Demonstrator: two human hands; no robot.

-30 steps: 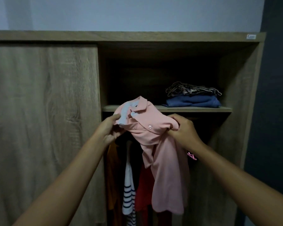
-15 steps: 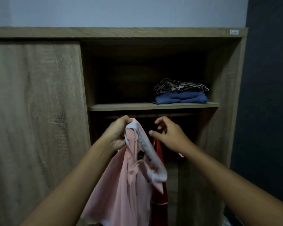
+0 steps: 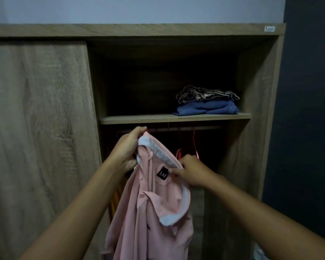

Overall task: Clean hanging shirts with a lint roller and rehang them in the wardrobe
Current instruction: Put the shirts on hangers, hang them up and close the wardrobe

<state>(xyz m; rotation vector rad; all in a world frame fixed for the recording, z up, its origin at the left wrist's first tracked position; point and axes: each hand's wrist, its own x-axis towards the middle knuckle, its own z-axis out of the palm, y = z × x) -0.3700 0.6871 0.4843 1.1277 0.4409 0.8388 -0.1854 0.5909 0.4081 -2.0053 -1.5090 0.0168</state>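
**Pink shirt held up at the wardrobe, collar between 2 hands**

Centre frame, and the pink shirt (image 3: 154, 212) hangs in front of the open wardrobe (image 3: 259, 109), its body dropping straight down toward the bottom edge of the picture. So the long axis runs vertical, collar at the top, hem out of sight below.

The left hand (image 3: 127, 150) is up high, just under the shelf (image 3: 139, 120), fingers closed tight around the top of the white-edged collar (image 3: 159, 153). It carries the weight. The right hand (image 3: 190, 171) sits lower and to the right of it, fingers pinched narrow on the collar band right beside the black neck label (image 3: 163, 173).

Here is the relation that matters: the neck opening lies between the 2 hands, slanting from upper left down to lower right, and the pink hanger (image 3: 195, 147) dangles from the rail just above and behind the right hand. The right hand is clearly the nearer one to it. Whether the hanger is already partly inside the shirt, I cannot tell; it is dark back there.

My read: this is the rehanging step, and the next move calls for spreading that collar open toward the hanger.

Upper right of the frame, folded clothes (image 3: 206, 103) sit on the shelf. No lint roller in view.
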